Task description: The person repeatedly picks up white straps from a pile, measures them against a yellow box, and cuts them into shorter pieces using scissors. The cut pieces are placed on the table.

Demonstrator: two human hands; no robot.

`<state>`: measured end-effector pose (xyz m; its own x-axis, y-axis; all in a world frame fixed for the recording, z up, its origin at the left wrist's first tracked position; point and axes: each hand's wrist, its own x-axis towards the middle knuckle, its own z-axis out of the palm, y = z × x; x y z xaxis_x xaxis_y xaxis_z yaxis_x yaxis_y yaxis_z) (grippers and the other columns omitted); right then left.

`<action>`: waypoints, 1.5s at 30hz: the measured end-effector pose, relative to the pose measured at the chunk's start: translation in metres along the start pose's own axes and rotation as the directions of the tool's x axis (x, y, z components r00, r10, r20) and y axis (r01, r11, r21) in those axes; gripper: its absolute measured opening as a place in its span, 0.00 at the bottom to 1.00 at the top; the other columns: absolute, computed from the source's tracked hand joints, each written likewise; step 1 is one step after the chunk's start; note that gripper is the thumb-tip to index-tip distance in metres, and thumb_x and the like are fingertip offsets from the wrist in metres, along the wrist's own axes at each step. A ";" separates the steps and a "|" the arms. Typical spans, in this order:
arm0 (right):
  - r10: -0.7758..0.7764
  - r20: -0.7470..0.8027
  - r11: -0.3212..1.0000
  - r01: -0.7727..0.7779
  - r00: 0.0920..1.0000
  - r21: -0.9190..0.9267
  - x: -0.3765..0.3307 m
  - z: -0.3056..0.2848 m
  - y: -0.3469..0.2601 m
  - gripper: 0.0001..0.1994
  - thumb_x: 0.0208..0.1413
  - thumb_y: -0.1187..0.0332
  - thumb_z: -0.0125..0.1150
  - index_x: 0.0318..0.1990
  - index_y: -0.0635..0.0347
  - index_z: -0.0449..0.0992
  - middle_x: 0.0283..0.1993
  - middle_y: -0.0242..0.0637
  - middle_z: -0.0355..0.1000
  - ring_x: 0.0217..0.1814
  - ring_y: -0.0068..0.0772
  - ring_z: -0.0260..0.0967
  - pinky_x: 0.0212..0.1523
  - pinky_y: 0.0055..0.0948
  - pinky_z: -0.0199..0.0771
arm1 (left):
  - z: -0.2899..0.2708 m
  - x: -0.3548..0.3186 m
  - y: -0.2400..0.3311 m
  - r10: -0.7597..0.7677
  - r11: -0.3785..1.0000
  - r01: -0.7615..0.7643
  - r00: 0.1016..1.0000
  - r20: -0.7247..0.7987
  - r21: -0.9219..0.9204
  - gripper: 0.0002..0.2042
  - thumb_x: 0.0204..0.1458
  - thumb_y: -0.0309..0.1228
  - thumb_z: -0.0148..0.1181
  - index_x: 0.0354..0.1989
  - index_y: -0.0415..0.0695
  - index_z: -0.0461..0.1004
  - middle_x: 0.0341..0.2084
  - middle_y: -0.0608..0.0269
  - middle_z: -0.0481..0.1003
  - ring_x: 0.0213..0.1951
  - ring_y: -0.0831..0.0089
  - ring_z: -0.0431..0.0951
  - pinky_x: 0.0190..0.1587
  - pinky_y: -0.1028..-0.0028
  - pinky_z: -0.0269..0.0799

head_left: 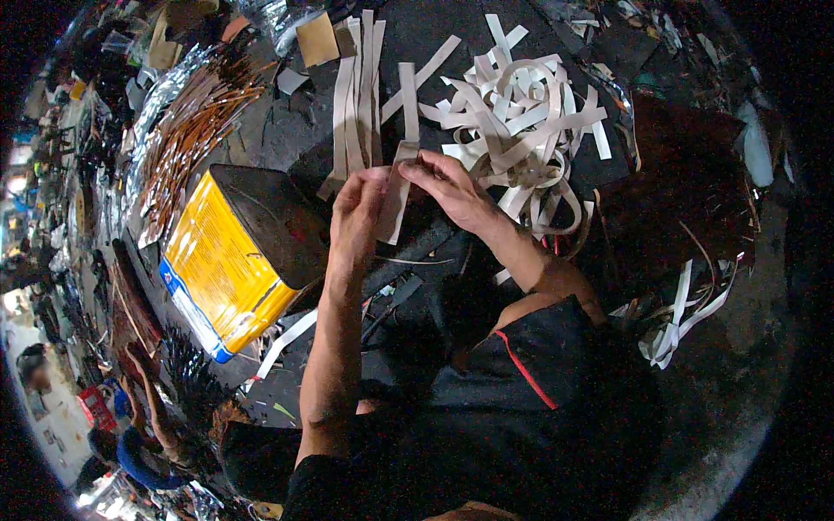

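Note:
A short white strip (394, 211) of flat, flexible material hangs between my two hands, its lower end free. My left hand (354, 205) pinches its left edge with thumb and fingers. From the other side, my right hand (445, 184) grips the upper part, the thumb pressed toward the fingers. Just beyond my fingers lies another white strip (407, 100), and a slanting strip (439, 65) crosses behind it. Several long strips (352, 104) lie side by side beyond my left hand. Past my right hand is a tangled heap of white strips (512, 122).
A yellow and blue tin (228, 265) with a dark open side stands left of my left forearm. Behind it lies a bundle of thin brown and silvery strips (195, 122). A tan square piece (317, 40) sits at the back. More white strips (673, 334) lie far right.

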<state>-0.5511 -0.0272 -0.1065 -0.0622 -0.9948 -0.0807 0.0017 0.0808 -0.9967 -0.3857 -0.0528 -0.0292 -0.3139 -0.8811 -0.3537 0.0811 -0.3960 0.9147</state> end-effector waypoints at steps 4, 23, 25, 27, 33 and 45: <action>-0.081 -0.103 0.997 0.082 0.991 0.012 0.013 -0.019 0.008 0.15 0.58 0.58 0.57 0.43 0.61 0.73 0.34 0.29 0.70 0.34 0.19 0.67 0.37 0.20 0.67 | -0.020 -0.020 -0.002 -0.064 0.986 0.070 0.997 0.041 -0.149 0.13 0.57 0.35 0.53 0.42 0.38 0.73 0.32 0.64 0.75 0.32 0.78 0.74 0.41 0.76 0.71; -0.201 0.057 0.909 0.208 0.978 -0.361 -0.029 -0.001 -0.095 0.13 0.47 0.66 0.69 0.35 0.64 0.75 0.32 0.33 0.73 0.34 0.24 0.72 0.36 0.24 0.73 | 0.000 -0.030 0.013 0.257 0.902 -0.272 0.962 0.088 0.336 0.06 0.57 0.27 0.55 0.37 0.36 0.73 0.29 0.63 0.76 0.33 0.78 0.74 0.39 0.78 0.70; -0.219 0.078 0.902 0.232 0.973 -0.364 -0.032 -0.002 -0.090 0.12 0.48 0.67 0.68 0.35 0.64 0.75 0.32 0.35 0.74 0.33 0.26 0.73 0.34 0.25 0.73 | -0.002 -0.029 0.007 0.321 0.834 -0.345 0.938 0.130 0.430 0.05 0.55 0.26 0.56 0.37 0.37 0.73 0.29 0.59 0.76 0.32 0.76 0.76 0.37 0.76 0.71; -0.236 0.107 0.883 0.259 0.966 -0.391 -0.034 -0.003 -0.088 0.10 0.48 0.68 0.67 0.35 0.64 0.76 0.32 0.36 0.75 0.32 0.27 0.73 0.32 0.26 0.72 | -0.004 -0.029 0.005 0.353 0.763 -0.383 0.922 0.162 0.520 0.05 0.53 0.24 0.56 0.37 0.37 0.73 0.29 0.55 0.77 0.31 0.73 0.77 0.35 0.75 0.71; -0.327 0.095 0.754 0.320 0.940 -0.573 -0.041 -0.003 -0.085 0.06 0.45 0.74 0.63 0.32 0.63 0.75 0.29 0.38 0.74 0.29 0.33 0.73 0.29 0.29 0.71 | 0.009 -0.034 0.008 0.417 0.607 -0.446 0.883 0.214 0.658 0.05 0.49 0.23 0.58 0.34 0.38 0.72 0.27 0.51 0.75 0.29 0.63 0.78 0.33 0.70 0.71; -0.281 -0.346 0.769 -0.006 0.895 -0.639 0.015 -0.056 -0.069 0.06 0.46 0.70 0.62 0.28 0.61 0.71 0.23 0.39 0.72 0.25 0.34 0.72 0.28 0.32 0.70 | -0.030 -0.044 0.100 0.233 0.180 -0.335 0.928 0.291 0.925 0.08 0.41 0.25 0.61 0.30 0.41 0.71 0.27 0.53 0.74 0.32 0.56 0.77 0.36 0.66 0.72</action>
<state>-0.6081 -0.0440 -0.0392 -0.4015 -0.8918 0.2085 -0.6360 0.1076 -0.7642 -0.3358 -0.0613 0.0717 -0.5479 -0.8345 -0.0582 -0.7547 0.4630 0.4647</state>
